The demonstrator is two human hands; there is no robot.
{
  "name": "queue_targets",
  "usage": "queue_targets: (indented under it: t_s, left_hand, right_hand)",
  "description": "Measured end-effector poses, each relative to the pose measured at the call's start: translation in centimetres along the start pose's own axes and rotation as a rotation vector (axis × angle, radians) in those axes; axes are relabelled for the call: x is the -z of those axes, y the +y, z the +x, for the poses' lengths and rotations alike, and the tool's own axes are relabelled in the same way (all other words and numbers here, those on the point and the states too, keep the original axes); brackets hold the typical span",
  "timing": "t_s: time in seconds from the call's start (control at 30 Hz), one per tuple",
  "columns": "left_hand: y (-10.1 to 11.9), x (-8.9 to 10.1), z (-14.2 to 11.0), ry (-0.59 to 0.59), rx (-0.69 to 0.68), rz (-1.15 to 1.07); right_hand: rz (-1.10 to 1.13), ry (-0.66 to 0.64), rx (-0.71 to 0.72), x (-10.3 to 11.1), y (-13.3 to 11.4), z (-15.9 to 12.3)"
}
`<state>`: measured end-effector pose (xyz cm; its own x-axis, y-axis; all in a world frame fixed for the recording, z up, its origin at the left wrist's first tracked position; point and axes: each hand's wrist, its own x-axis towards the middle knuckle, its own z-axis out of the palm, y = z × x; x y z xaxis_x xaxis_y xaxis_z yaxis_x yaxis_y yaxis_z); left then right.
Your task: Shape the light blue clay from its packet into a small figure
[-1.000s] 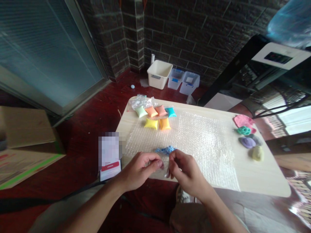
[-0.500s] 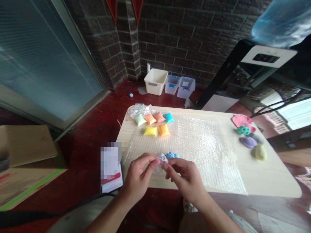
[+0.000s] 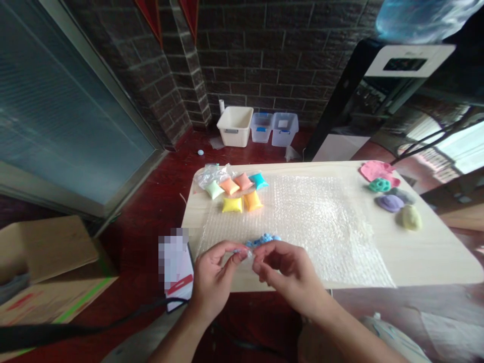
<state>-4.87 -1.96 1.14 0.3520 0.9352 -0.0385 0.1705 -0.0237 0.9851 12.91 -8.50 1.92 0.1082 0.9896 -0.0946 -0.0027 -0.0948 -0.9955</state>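
Observation:
My left hand (image 3: 217, 272) pinches a small crumpled clear plastic wrapper (image 3: 248, 253) between thumb and fingers. On its other side my right hand (image 3: 285, 264) is closed, its fingertips at the wrapper's right edge. Blue clay pieces (image 3: 266, 238) lie just behind my fingers on the bubble wrap (image 3: 310, 222), partly hidden. Farther back sit pillow-shaped packets of clay: a yellow one (image 3: 232, 204), an orange one (image 3: 253, 200), a teal one (image 3: 259, 180), a pale green one (image 3: 214, 189) and two peach-toned ones (image 3: 229, 186).
A crumpled clear bag (image 3: 214, 174) lies at the table's back left corner. Shaped clay in pink (image 3: 376, 172), green (image 3: 379, 185), purple (image 3: 390, 203) and pale yellow (image 3: 411, 218) rests at the right. Bins (image 3: 235, 137) stand on the floor by the wall; a cardboard box (image 3: 56, 275) is at left.
The wrapper between my hands is turned and less visible now, lower behind my fingers. More of the blue clay shows. The whole view has shifted slightly.

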Motion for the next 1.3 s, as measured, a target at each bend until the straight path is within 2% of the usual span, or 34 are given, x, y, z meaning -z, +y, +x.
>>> queue_targets:
  t_s: [0.1,0.3,0.4,0.57,0.63,0.73,0.9,1.0,1.07,1.2,1.3]
  left_hand:
    - [0.3,0.1,-0.1,0.032,0.038,0.018]
    - [-0.3,-0.2,-0.8,0.033,-0.007,0.128]
    - [-0.5,-0.2,-0.8,0.028,-0.042,0.155]
    - [-0.5,-0.4,-0.1,-0.049,-0.087,0.006]
    - [-0.6,-0.7,0.1,-0.098,-0.03,-0.096]
    - [-0.8,-1.0,-0.1,-0.138,0.127,-0.23]
    - [-0.6,-2.0,-0.3,-0.014,0.275,-0.562]
    - [-0.1,-2.3,-0.2,-0.028,0.305,-0.688]
    - [0.2,-2.4,-0.2,-0.063,0.317,-0.726]
    - [0.1,-2.3,-0.6,-0.212,0.302,-0.706]
    - [-0.1,-2.2,-0.7,-0.259,0.312,-0.629]
  right_hand:
    - [0.151,-0.045,-0.098,-0.2,-0.1,0.0]
    - [0.05,0.023,-0.024,-0.7,0.3,-0.2]
    - [0.017,0.042,-0.037,-0.8,0.4,-0.2]
    - [0.106,-0.007,-0.11,-0.4,0.5,0.2]
    - [0.084,-0.036,-0.095,-0.1,0.4,0.3]
    - [0.072,-0.108,-0.087,0.1,0.2,0.4]
    - [0.218,-0.13,-0.088,0.1,0.1,0.6]
    - [0.322,-0.123,-0.124,-0.1,0.1,0.9]
    - [0.355,-0.119,-0.12,-0.2,0.2,1.0]
    - [0.368,-0.053,-0.045,-0.3,0.3,1.1]
    - [0.415,-0.09,-0.062,-0.3,0.1,1.1]
